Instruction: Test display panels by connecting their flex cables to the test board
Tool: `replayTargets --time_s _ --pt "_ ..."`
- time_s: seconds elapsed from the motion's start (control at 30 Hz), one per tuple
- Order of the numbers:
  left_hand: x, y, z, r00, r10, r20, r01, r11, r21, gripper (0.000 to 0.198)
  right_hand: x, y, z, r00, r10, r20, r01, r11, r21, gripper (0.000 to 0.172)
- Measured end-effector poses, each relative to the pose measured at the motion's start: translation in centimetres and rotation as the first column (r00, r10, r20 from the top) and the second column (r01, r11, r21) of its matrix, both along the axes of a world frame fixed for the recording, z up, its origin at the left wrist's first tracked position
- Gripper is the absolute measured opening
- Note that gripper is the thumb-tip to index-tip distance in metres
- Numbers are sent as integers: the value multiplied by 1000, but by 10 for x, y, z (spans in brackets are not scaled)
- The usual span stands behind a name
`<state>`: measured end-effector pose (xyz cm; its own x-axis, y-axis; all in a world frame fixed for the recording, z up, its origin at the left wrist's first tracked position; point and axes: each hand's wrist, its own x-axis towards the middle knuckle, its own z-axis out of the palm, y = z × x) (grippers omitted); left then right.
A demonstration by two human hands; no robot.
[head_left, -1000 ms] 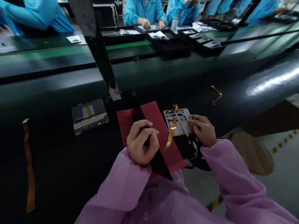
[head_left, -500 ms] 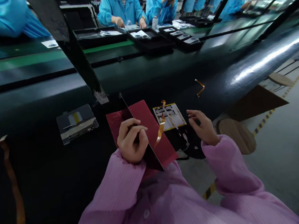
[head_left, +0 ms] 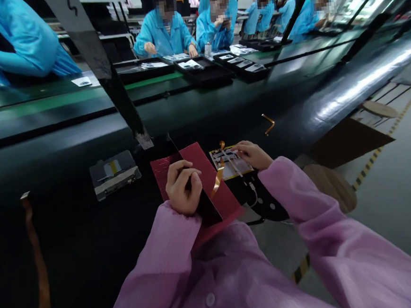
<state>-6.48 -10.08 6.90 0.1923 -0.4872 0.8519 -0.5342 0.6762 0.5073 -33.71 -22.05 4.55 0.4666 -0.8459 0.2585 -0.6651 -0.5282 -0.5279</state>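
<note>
My left hand (head_left: 183, 188) is closed around a thin dark screen-like panel (head_left: 209, 205), held tilted on edge above a red sheet (head_left: 226, 197). A copper-coloured flex ribbon (head_left: 217, 179) rises beside the panel over the sheet. To the right lies a flat white board with yellow edges (head_left: 240, 169), carrying a small copper flex piece (head_left: 222, 144) at its top. My right hand (head_left: 254, 155) is over the board's upper right corner, fingertips drawn together at its surface. Whatever those fingertips hold, if anything, is hidden.
A grey flat module (head_left: 115, 174) lies left of the sheet, with a long copper strip (head_left: 37, 257) farther left. A bent flex strip (head_left: 269, 125) lies at right. A slanted post (head_left: 115, 94) rises ahead. Black trays (head_left: 206, 73) and blue-clad co-workers (head_left: 167, 31) are across the bench.
My right hand has moved left onto the white board, its fingers coming together. My left hand keeps its hold on the panel. The whole view has tipped upward a little.
</note>
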Motion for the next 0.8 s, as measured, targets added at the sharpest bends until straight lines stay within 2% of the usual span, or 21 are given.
replayTargets --time_s 0.07,0.13,0.3,0.37,0.4,0.43,0.5,0.57,0.6,0.63,0.7,0.77,0.8 --pt "1 0 0 1000 -12 3 12 1000 -7 15 6 -23 -1 999 37 -15 -37 999 26 25" --pt "1 1 0 999 -30 12 30 1000 0 15 11 -33 -4 998 62 -24 -61 998 25 24" --pt "1 4 3 996 -82 17 82 997 -1 16 15 -24 -7 1000 13 -27 -15 995 -98 28" --pt "1 4 5 996 -84 12 84 996 2 16 16 -7 1 999 -49 0 48 983 -176 30" --pt "0 4 5 997 -79 12 79 997 8 16 18 4 8 994 -96 44 103 968 -230 27" --pt "0 4 6 998 -70 11 70 997 14 16 21 18 15 994 -94 64 108 957 -269 23" --pt "-1 4 6 999 -52 10 52 998 19 17 31 49 31 1000 21 23 -13 946 -325 17" --pt "-1 4 6 999 -46 7 46 999 21 18 45 79 41 968 217 -125 -248 904 -347 28" --pt "-1 4 6 999 -49 8 49 998 25 18 53 93 43 944 287 -159 -326 884 -336 34" --pt "-1 4 6 998 -54 9 54 998 30 17 62 106 42 937 312 -155 -347 878 -329 37" --pt "2 4 7 998 -61 3 61 997 39 17 78 128 33 969 243 -53 -247 919 -306 37" --pt "6 5 9 998 -60 -25 61 998 34 18 91 146 17 987 48 151 3 949 -316 32" --pt "9 5 10 997 -55 -45 56 998 22 19 97 155 9 963 -47 267 136 935 -327 29"
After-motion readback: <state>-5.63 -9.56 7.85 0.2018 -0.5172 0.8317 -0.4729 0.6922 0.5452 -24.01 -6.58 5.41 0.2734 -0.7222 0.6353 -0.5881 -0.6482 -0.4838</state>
